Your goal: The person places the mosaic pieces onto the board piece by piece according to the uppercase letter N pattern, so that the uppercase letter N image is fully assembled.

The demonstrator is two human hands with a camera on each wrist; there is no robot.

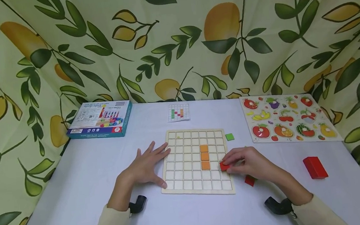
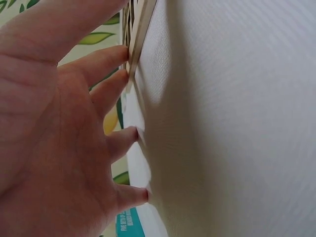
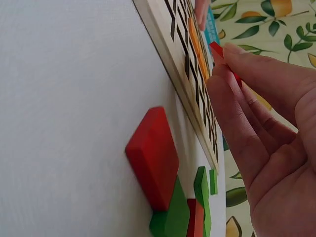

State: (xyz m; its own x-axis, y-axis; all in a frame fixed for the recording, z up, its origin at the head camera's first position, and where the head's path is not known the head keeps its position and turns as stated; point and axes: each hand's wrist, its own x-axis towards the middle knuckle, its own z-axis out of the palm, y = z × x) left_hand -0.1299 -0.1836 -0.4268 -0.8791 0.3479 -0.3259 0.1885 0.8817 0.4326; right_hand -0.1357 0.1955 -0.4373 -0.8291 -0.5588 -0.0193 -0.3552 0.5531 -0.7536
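Observation:
A wooden grid board point(image 1: 231, 188) lies mid-table, with a short column of orange square tiles point(image 1: 204, 156) set in its cells. My left hand point(image 1: 144, 165) is spread at the board's left side, its fingertips touching the frame and the tabletop. Between thumb and fingers, my right hand point(image 1: 251, 161) pinches a red square tile point(image 1: 224, 166) over the board's right edge. Below that hand another red tile point(image 3: 155, 155) lies on the table beside green tiles point(image 3: 202, 192), partly hidden in the head view. One green tile point(image 1: 229, 137) rests off the board's upper right corner.
Behind the board lies a pattern card point(image 1: 178, 112) with coloured squares. A boxed set point(image 1: 100, 119) stands at the back left, and a fruit puzzle board point(image 1: 289, 117) at the back right. To the far right is a red block point(image 1: 315, 167). Patterned cloth hangs behind the table.

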